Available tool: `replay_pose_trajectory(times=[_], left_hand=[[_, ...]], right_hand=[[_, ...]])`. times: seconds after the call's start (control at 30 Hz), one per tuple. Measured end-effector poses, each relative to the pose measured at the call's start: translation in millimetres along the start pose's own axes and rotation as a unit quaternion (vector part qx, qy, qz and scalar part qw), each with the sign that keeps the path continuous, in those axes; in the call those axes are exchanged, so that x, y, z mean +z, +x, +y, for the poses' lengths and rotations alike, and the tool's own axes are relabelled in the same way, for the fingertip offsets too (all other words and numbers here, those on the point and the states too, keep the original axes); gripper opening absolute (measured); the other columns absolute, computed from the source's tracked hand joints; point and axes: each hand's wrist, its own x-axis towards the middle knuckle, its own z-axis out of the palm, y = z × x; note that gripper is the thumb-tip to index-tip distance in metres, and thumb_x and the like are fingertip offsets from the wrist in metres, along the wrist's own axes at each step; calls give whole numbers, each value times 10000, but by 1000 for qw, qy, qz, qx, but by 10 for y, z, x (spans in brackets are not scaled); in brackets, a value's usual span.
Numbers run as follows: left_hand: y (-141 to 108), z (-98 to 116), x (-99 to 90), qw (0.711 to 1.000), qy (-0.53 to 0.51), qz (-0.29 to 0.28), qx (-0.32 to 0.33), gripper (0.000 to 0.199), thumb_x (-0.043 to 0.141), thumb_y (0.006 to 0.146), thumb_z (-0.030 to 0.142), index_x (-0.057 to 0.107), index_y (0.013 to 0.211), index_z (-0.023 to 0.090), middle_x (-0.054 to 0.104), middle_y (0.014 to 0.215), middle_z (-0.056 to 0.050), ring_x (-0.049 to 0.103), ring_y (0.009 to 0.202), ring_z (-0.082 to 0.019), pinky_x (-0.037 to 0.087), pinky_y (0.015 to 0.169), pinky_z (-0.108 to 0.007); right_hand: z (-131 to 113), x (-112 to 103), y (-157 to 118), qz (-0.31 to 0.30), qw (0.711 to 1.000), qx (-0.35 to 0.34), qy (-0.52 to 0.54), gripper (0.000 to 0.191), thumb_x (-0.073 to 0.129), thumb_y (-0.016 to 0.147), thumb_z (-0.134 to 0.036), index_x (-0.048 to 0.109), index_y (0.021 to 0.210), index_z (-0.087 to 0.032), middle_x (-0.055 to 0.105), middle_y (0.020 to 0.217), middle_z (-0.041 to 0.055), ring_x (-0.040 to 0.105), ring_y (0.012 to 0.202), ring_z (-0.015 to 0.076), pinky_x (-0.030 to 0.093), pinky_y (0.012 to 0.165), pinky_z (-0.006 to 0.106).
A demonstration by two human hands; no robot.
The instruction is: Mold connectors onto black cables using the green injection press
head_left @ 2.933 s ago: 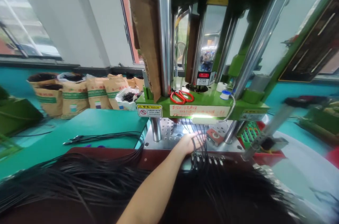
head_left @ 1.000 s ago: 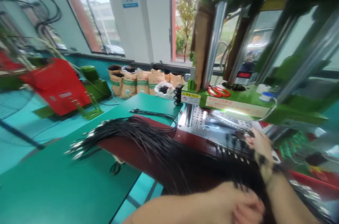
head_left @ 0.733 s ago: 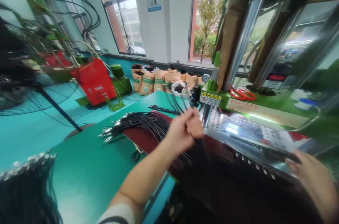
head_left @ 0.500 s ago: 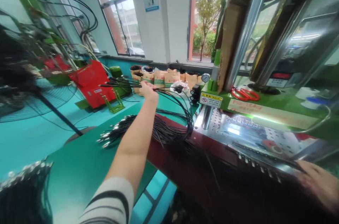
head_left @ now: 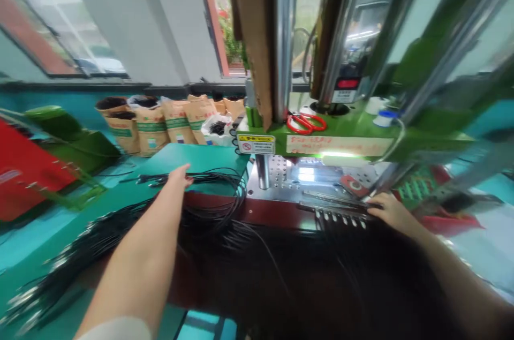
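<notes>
My left hand reaches over a bundle of black cables that lies at the far edge of the green table. Its fingers look stretched out, with the cables beneath and beside them. On the right, my right hand has its fingers closed around the end of a long metal mold bar. Several cables with pale metal ends stick out along the bar's near side. The bar sits at the front of the press's perforated metal plate.
More black cables with silvery ends are heaped at left. Red-handled scissors lie on the green press ledge above the plate. Paper sacks line the wall; a red machine stands at left.
The view has swung right and down. My left hand has lowered the raised cable bundle onto the table and its fingers have loosened. My right hand now shows clearly at the bar's end.
</notes>
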Motion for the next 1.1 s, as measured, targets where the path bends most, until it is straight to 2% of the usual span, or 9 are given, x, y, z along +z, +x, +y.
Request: replay_pose_trajectory(times=[0.2,0.3,0.37,0.43,0.5,0.53,0.63,0.83,1.1], left_hand=[[-205,92,169,999,25,1,-48,301,513,810,200,465,1103,147,547,1052,-72,562,824,-145,486,651,-297],[-802,150,395,986,19,-163,10,194,556,765,194,550,952,143,618,843,-48,582,667,-115,468,572,-229],[-1381,96,549,897,96,-425,72,246,578,745,321,588,910,140,632,785,-59,578,619,-124,456,547,-229],[-1981,-59,681,750,225,-616,82,358,540,750,435,608,942,140,646,796,-75,579,636,-143,453,555,-244],[-2481,-292,794,641,303,-695,115,401,562,721,457,614,990,165,648,849,-56,575,696,-143,451,587,-234],[-2671,-422,846,628,310,-700,141,427,569,709,468,610,1013,171,644,869,-51,571,717,-143,448,610,-234],[-3018,-786,1002,657,270,-689,142,492,580,696,469,573,1079,160,634,870,-65,565,700,-143,443,639,-259],[-3355,-1145,1258,786,28,-607,-112,378,686,619,373,501,845,133,613,825,-80,587,714,-135,440,698,-281],[-3395,-955,1744,768,-116,-588,-223,352,668,644,313,502,918,169,624,767,-56,603,633,-152,411,603,-262]], right_hand=[[-319,-155,-323,-70,989,-88,-93,359,391,710,-44,592,995,-131,575,981,102,518,956,213,385,881,327],[-476,-222,-398,-132,978,-91,-137,417,379,718,-14,561,1083,-98,564,1022,123,506,985,226,360,897,335],[-556,-284,-369,-156,974,-77,-146,430,400,709,-17,556,1099,-112,565,1034,121,513,986,233,367,876,331],[-631,-382,-290,-176,971,-72,-143,432,438,673,-22,580,1061,-146,580,1011,103,532,959,233,388,821,313],[-714,-511,-189,-192,969,-67,-140,397,456,643,-25,615,972,-182,595,973,81,546,928,225,396,747,286],[-759,-576,-138,-196,969,-61,-139,361,457,637,-29,628,910,-192,603,946,72,554,900,220,393,702,274],[-872,-717,-7,-181,974,-17,-137,273,451,638,-54,620,801,-194,627,847,65,573,775,207,357,589,259],[-853,-681,210,-104,989,42,-93,232,465,628,-76,617,771,-177,641,816,63,568,766,206,336,565,248],[-718,-514,767,-54,994,100,-4,170,528,781,-130,615,925,-155,619,950,48,576,809,154,449,648,242]])
